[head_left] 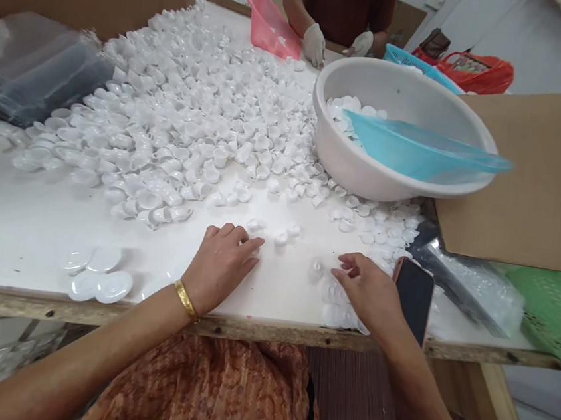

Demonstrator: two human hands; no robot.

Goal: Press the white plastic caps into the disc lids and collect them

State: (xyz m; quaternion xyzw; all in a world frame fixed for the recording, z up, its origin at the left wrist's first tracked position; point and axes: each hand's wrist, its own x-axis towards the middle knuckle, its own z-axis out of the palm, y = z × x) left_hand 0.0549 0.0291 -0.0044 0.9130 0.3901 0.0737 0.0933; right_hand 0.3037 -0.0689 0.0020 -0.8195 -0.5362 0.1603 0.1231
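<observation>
My left hand (222, 264), with a gold bracelet (185, 300) at the wrist, rests low over the white table with its fingers curled. Thumb and forefinger come close together; what lies between them is mostly hidden. To the right, my right hand (367, 289) has its thumb and fingers apart. Just off its fingertips is a blurred small white plastic piece (317, 267). Between and beyond my hands lie a few loose white cup-shaped pieces (281, 238). Flat white discs (342, 315) sit partly under my right hand, and more round white lids (115, 286) lie at the left.
A large heap of white plastic pieces (197, 94) spreads behind. A grey-white basin (336, 156) holds white pieces and a blue scoop (417, 147). A phone (414, 297) lies beside my right forearm. Opposite, a co-worker's gloved hand (314, 44) is near a pink scoop (272, 25).
</observation>
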